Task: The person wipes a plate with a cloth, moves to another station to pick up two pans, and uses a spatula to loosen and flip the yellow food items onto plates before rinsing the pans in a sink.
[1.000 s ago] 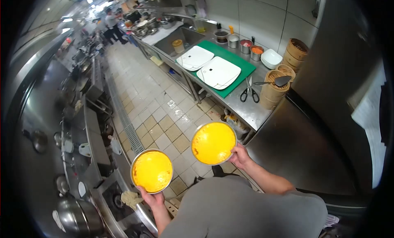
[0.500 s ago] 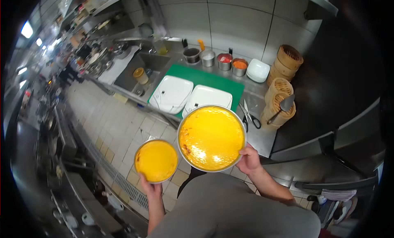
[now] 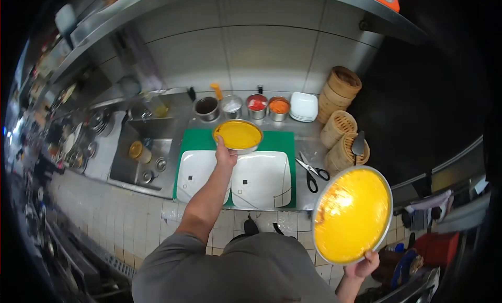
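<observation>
My left hand is closed on the rim of a smaller round metal pan filled with something smooth and yellow, browned at one edge. It reaches over the back of a green cutting board. Two white square plates lie side by side on that board, the left plate partly behind my forearm and the right plate in plain view. Low at the right, my right hand grips the lower rim of a larger round pan. Its yellow filling has a shiny, wrinkled surface, and the pan is tilted.
Black-handled scissors lie right of the board. Bamboo steamers are stacked behind, with a cake server on one. Metal pots of toppings and white dishes line the wall. A sink is at left, a shelf above.
My view has turned to face the counter. The smaller pan has moved from over the floor to over the board's back edge. The larger pan has swung right, away from the plates, and tilted.
</observation>
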Demonstrator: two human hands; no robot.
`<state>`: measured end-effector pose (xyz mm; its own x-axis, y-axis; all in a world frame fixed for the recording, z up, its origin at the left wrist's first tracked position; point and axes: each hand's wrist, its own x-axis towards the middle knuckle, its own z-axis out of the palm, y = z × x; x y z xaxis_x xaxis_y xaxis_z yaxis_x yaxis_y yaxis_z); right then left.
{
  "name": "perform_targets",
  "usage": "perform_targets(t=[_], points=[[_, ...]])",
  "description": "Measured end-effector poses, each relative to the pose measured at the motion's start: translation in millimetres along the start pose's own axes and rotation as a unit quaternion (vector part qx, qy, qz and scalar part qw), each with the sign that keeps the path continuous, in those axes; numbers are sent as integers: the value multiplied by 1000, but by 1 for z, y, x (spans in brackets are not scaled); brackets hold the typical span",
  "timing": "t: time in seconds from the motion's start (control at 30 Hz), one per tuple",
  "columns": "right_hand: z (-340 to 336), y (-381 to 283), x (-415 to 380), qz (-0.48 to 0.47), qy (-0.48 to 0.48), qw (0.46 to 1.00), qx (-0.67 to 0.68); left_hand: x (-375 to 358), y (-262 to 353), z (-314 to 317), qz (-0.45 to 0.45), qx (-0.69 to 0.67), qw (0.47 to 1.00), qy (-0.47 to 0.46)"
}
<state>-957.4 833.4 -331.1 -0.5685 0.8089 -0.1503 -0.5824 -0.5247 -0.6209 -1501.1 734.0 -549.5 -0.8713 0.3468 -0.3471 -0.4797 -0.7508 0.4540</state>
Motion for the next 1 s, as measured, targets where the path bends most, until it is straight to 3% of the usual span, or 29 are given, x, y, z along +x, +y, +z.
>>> perform_targets(t=[0.2,0.27,0.4,0.47,0.5,0.57,0.6,0.63,0.67,0.7,0.77,0.8,0.87,0.9,0.97,1.0], points=[[-61,-20,-98,-177,91,980,-12,72,1,-17,-33,-1,999,0],[-53,-22,-114,-198,103,975,-14,70,15,-2,-89,181,971,131],[-85,-29,-171,-265,177,946,-50,53,29,14,-109,164,977,80],[-100,-30,-187,-288,138,947,-35,48,30,15,-23,179,983,44],[-93,-26,-191,-303,174,937,-17,44,24,19,-31,180,982,39],[-72,-21,-187,-301,174,938,-21,34,14,22,77,290,950,88],[-69,-20,-189,-293,171,940,-22,27,-2,24,71,293,950,83],[-79,-18,-195,-304,172,937,-19,13,-26,27,327,540,774,48],[-86,-15,-196,-306,177,935,-20,-4,-53,31,534,699,476,3],[-93,-12,-197,-306,216,927,-16,-29,-72,50,376,675,601,-203],[-98,-6,-195,-297,249,922,5,-62,-155,46,234,739,514,-367],[-98,0,-191,-299,252,920,8,-91,-184,55,250,749,445,-422],[-96,8,-181,-286,230,929,52,-123,-221,80,201,809,329,-443],[-94,13,-178,-277,221,934,53,-125,-235,86,203,806,328,-449],[-97,21,-183,-271,236,931,59,-119,-264,92,169,853,240,-432],[-97,25,-185,-260,246,931,67,-111,-276,92,170,851,237,-436]])
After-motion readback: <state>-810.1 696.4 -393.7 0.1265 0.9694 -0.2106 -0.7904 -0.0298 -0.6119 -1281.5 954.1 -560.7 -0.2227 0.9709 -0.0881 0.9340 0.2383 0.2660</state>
